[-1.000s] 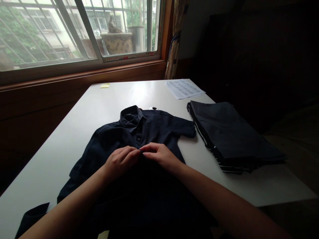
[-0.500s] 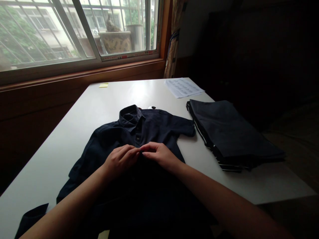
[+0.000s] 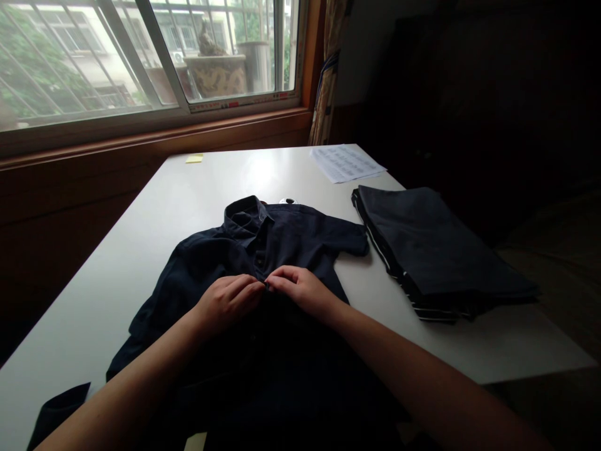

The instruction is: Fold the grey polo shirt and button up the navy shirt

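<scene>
1. A dark shirt [image 3: 300, 232] lies at center frame on a white worktop [image 3: 141, 213], collar [image 3: 244, 233] toward the upper edge.
2. The left hand [image 3: 230, 298] and right hand [image 3: 303, 291] meet at its front, each grip pinched together on the cloth.
3. Dim light and covering fingertips [image 3: 259, 287] could hide a misaligned edge, letting the fabric slip.
4. A sideways pull could drag the sleeve [image 3: 350, 238] into the folded stack [image 3: 432, 241] at right of frame.

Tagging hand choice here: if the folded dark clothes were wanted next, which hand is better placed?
Right, probably: the right hand has the folded dark clothes on its own side, while the left hand would have to reach across it. Both pinch the button-front shirt, so either must let go first.
</scene>
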Tool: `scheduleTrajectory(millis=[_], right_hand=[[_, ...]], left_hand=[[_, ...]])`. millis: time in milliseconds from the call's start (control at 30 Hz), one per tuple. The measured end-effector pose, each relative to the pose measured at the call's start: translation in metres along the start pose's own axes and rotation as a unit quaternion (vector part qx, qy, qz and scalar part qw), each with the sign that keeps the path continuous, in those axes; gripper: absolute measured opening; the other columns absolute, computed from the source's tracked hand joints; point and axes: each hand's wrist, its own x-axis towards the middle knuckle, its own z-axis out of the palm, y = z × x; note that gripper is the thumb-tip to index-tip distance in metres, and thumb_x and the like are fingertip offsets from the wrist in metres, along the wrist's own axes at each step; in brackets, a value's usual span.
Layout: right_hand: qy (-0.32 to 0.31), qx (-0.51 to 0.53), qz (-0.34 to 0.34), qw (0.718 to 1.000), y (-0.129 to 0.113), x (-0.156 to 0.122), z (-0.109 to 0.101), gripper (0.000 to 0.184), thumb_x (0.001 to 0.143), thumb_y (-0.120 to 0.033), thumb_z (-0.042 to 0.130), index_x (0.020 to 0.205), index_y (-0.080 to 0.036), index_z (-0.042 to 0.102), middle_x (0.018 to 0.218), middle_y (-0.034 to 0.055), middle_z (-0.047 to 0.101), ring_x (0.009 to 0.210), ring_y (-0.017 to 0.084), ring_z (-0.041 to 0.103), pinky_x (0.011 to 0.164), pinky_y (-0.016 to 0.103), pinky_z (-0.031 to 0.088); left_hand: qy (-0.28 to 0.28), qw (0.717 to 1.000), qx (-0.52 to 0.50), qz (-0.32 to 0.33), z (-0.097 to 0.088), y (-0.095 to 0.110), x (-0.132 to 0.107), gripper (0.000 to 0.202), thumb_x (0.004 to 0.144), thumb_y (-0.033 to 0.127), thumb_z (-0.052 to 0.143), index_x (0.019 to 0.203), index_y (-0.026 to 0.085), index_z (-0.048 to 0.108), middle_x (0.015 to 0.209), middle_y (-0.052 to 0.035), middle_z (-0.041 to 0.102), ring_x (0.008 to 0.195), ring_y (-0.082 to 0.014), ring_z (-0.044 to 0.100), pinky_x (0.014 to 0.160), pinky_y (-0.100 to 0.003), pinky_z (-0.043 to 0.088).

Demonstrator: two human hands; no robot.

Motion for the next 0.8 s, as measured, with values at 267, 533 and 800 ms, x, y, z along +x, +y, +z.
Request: scheduleTrajectory(millis=[267, 533, 800], right_hand=[[0.004, -0.032, 0.018, 0.999, 0.003, 0.001, 0.000, 0.020, 0.078, -0.036, 0.069, 0.083, -0.017, 0.069, 0.076, -0.0001, 0.066, 0.071, 0.014, 0.057, 0.065, 0.025, 0.043], [0.053, -0.006, 0.033, 0.998, 0.007, 0.005, 0.000, 0.012, 0.078, -0.030, 0.063, 0.075, -0.019, 0.061, 0.070, -0.0029, 0.058, 0.065, 0.012, 0.050, 0.062, 0.025, 0.038], [0.062, -0.042, -0.084, 0.994, -0.003, -0.003, 0.002, 0.014, 0.081, -0.023, 0.065, 0.094, -0.022, 0.062, 0.093, -0.0001, 0.062, 0.078, 0.014, 0.057, 0.073, 0.027, 0.046]], left_hand=[[0.017, 0.999, 0.030, 0.038, -0.007, 0.001, 0.002, 0.012, 0.093, 0.019, 0.055, 0.104, 0.017, 0.061, 0.085, -0.0032, 0.071, 0.073, -0.0146, 0.069, 0.068, -0.025, 0.057], [0.041, 0.998, 0.044, 0.035, -0.006, -0.004, -0.009, 0.021, 0.088, 0.017, 0.064, 0.110, 0.016, 0.063, 0.090, -0.0038, 0.073, 0.079, -0.0162, 0.071, 0.074, -0.028, 0.058], [0.036, 0.999, 0.001, 0.021, -0.005, -0.004, -0.010, 0.024, 0.088, 0.016, 0.064, 0.112, 0.016, 0.062, 0.092, -0.0055, 0.072, 0.082, -0.0177, 0.071, 0.076, -0.030, 0.058]])
